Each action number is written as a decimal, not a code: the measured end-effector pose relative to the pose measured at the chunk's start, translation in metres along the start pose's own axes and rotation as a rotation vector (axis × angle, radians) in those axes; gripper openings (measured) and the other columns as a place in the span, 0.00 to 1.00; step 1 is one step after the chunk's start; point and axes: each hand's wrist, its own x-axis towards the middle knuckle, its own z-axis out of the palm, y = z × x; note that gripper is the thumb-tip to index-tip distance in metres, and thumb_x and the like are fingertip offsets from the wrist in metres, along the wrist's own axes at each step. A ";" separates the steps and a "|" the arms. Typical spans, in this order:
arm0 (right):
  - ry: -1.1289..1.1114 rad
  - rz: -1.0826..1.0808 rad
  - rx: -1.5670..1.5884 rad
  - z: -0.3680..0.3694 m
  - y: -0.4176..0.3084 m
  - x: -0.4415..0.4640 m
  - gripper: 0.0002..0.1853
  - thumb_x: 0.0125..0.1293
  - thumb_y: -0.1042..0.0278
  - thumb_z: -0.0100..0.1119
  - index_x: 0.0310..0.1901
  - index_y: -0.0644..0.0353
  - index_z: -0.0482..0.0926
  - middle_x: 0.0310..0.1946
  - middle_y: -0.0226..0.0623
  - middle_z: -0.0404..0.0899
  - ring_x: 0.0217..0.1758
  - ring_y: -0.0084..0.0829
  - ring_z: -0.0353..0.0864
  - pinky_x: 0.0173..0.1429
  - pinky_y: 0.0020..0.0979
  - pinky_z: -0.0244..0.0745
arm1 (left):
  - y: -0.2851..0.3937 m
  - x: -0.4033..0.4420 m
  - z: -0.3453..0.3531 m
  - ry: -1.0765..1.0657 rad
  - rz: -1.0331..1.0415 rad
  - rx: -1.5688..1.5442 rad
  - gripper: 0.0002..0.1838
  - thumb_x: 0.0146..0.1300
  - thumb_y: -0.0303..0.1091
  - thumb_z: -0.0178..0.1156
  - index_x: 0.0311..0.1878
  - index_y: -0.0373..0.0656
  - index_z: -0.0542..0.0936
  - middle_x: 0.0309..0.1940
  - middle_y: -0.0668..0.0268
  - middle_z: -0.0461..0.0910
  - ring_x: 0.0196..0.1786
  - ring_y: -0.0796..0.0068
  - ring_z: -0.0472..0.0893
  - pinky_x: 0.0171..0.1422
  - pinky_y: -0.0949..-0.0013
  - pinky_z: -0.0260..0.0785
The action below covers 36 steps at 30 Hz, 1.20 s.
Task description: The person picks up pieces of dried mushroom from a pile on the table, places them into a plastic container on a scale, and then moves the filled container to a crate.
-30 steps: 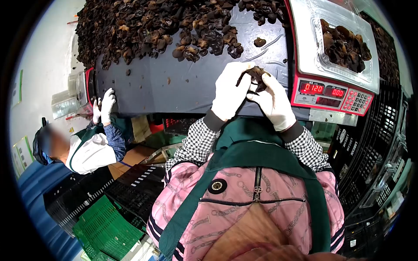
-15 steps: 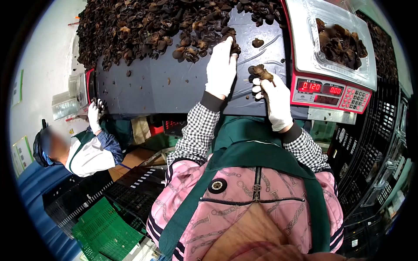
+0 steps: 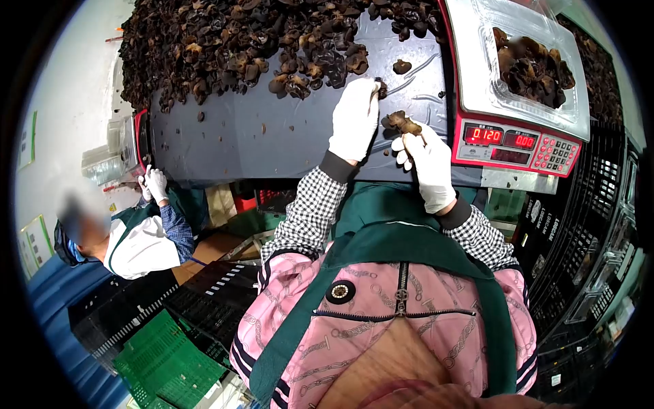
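Observation:
My left hand [image 3: 355, 117], in a white glove, is closed above the dark tabletop [image 3: 231, 136]. A small dark piece of wood ear mushroom [image 3: 381, 88] shows at its fingertips, mostly hidden by the fingers. To the right, my gloved right hand [image 3: 430, 163] pinches a brownish wood ear mushroom [image 3: 403, 123] between thumb and fingers. Beyond both hands spreads a large heap of wood ear mushrooms [image 3: 218, 48]. One loose mushroom [image 3: 402, 67] lies apart on the table.
At right stands a red-framed scale [image 3: 507, 146] reading 0.120, bearing a clear plastic box [image 3: 497, 92] with mushrooms inside. Black crates [image 3: 572, 225] are stacked beyond it. Another person [image 3: 146, 238] works at the left by a second scale. A green crate [image 3: 163, 361] lies below.
My left hand has drawn back from the heap's edge with a small piece at its fingertips. My right hand has shifted slightly left with its mushroom. The other person's hands have come together.

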 end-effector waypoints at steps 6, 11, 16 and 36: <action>0.031 -0.006 -0.027 0.001 -0.012 -0.013 0.17 0.78 0.67 0.55 0.63 0.66 0.77 0.32 0.31 0.84 0.27 0.12 0.74 0.29 0.16 0.67 | 0.023 0.056 0.034 -0.139 0.133 0.288 0.23 0.62 0.37 0.67 0.60 0.44 0.80 0.59 0.55 0.79 0.57 0.53 0.79 0.62 0.58 0.73; 0.097 -0.046 -0.066 0.001 -0.033 -0.021 0.15 0.78 0.67 0.54 0.59 0.66 0.79 0.32 0.29 0.83 0.27 0.13 0.73 0.31 0.17 0.67 | 0.001 0.044 0.065 -0.090 0.223 0.199 0.19 0.57 0.35 0.68 0.52 0.43 0.83 0.53 0.54 0.81 0.50 0.51 0.81 0.55 0.55 0.74; 0.046 0.013 -0.066 -0.001 -0.031 -0.021 0.15 0.78 0.67 0.54 0.58 0.65 0.80 0.31 0.29 0.83 0.27 0.12 0.72 0.31 0.16 0.66 | 0.024 0.032 0.020 -0.064 0.179 0.299 0.32 0.52 0.46 0.72 0.60 0.43 0.80 0.65 0.43 0.72 0.67 0.39 0.70 0.67 0.43 0.64; 0.077 -0.011 -0.160 -0.019 -0.042 -0.036 0.16 0.77 0.68 0.55 0.61 0.65 0.79 0.33 0.30 0.85 0.28 0.13 0.74 0.33 0.18 0.67 | 0.000 0.010 -0.034 0.167 -0.061 0.265 0.16 0.64 0.26 0.66 0.55 0.43 0.85 0.51 0.57 0.85 0.57 0.58 0.81 0.64 0.59 0.73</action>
